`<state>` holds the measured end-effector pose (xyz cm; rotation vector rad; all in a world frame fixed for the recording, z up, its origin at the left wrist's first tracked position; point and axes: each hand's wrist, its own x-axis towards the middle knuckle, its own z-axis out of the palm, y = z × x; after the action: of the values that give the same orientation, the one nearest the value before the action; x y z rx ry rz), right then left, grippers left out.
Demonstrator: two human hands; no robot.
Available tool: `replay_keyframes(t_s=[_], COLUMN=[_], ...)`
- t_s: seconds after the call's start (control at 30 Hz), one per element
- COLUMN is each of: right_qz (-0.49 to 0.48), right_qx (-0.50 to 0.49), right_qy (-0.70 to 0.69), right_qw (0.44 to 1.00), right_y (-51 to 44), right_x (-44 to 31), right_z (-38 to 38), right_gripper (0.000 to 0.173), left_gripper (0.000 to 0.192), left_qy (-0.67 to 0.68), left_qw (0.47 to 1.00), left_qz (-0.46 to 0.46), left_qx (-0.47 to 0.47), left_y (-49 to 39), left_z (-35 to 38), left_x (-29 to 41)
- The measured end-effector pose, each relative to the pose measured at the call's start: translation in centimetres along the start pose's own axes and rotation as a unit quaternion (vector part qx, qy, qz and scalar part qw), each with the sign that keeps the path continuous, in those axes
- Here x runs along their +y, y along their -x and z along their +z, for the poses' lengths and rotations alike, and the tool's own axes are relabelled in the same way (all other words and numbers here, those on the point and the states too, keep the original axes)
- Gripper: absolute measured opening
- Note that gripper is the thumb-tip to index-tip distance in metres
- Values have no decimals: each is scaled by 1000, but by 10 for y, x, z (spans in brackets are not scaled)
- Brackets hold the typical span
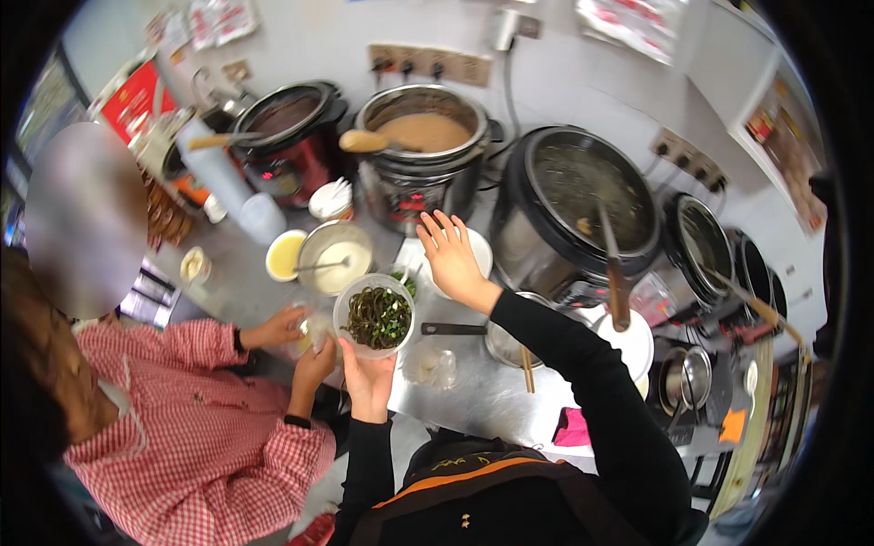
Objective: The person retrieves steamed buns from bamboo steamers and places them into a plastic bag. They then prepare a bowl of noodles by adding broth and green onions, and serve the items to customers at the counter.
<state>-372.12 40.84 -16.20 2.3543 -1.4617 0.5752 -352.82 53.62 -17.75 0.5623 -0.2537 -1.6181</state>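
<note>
My left hand (369, 385) holds a clear plastic bowl (345, 331) from below and the side. Dark seaweed strips (369, 317) and chopped green onion (395, 315) fill its base. My right hand (450, 259) is stretched out over a white round lid or plate (481, 256), fingers apart and nothing in its grasp. Whether it touches the white surface, I cannot tell. Just beyond the bowl are more chopped greens (408, 281), partly covered. A metal bowl of white paste (334, 256) with a spoon stands next to a tub of yellow liquid (287, 254).
Electric cookers (420, 164) line the wall; the large pot (580, 184) has a ladle (611, 252) in it. A co-worker's hands (314, 355) handle a clear bag at left. A saucepan (502, 338), chopsticks (528, 368) and pink cloth (571, 428) lie at the right.
</note>
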Motion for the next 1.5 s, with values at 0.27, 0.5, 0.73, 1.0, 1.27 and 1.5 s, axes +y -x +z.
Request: replay_keyframes(t_s=[0.27, 0.5, 0.73, 1.0, 1.27, 1.5], right_qz=[-1, 257, 123, 35, 16, -36], right_qx=[-222, -214, -192, -136, -109, -81], right_qy=[539, 636, 524, 491, 524, 610], right_qw=[813, 695, 821, 860, 844, 788], right_y=[128, 204, 189, 163, 178, 179], right_x=[70, 174, 248, 287, 309, 315], right_z=[-160, -185, -268, -343, -396, -383], right_gripper=[58, 29, 9, 3, 6, 7], left_gripper=[65, 62, 75, 85, 88, 103], left_qy=[39, -3, -53, -56, -74, -96], left_qw=[976, 952, 961, 965, 963, 961], left_qz=[-161, -236, -239, -227, -241, -236], left_qx=[-144, -192, -129, -122, -93, -104], left_y=[-17, -32, -51, -78, -107, -133], left_z=[91, 152, 199, 239, 265, 285], left_x=[-43, -80, -107, -122, -151, -172])
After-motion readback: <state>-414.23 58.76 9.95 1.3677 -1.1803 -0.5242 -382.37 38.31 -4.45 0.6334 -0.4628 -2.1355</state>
